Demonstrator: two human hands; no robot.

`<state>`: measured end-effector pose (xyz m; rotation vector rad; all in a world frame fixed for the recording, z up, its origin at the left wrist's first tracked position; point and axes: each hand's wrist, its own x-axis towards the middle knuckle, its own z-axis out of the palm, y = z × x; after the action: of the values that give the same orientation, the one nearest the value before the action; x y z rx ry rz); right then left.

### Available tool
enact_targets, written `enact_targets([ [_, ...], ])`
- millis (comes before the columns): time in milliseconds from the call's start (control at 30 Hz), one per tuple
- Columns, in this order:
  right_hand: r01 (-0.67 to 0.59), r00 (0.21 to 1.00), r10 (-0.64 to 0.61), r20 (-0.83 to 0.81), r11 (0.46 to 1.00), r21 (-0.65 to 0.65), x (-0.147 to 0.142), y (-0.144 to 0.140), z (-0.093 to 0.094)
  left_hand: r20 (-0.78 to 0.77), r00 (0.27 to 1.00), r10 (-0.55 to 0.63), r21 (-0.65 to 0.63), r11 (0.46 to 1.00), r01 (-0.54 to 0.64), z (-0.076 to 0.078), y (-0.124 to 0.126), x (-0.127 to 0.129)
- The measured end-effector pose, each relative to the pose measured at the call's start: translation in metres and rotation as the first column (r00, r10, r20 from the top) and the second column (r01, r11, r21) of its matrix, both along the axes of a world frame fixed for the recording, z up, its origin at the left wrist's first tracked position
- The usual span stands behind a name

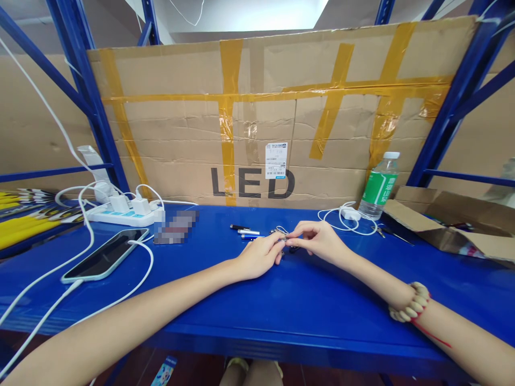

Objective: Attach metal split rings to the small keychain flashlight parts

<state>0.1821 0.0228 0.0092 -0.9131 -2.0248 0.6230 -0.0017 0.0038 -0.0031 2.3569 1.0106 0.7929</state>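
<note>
The left hand (260, 255) and the right hand (317, 239) meet fingertip to fingertip, both pinched on a small silvery metal key-ring piece (281, 231) held just above the blue shelf top (306, 300); how far its assembly has got is too small to tell. Just beyond the left hand lie 3 small pen-like tubes (246, 232), apparently untouched. Farther right stands a green-labelled plastic bottle (378, 187); well left lies a phone (105, 254). Nothing blocks the hands.

Both hands' fingertips (284, 242) are hiding a small metal piece (280, 231); beside the power strip (120, 216), a card (176, 227) is showing only blur.
</note>
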Motion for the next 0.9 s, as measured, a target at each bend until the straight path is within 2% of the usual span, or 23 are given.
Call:
enact_targets([
  [900,-0.006,0.999,0.006,0.032,1.0,-0.006,-0.0003,-0.0024,0.002,0.011,1.0,-0.004,-0.019,1.0,0.005,-0.0007,0.0007,-0.0001],
])
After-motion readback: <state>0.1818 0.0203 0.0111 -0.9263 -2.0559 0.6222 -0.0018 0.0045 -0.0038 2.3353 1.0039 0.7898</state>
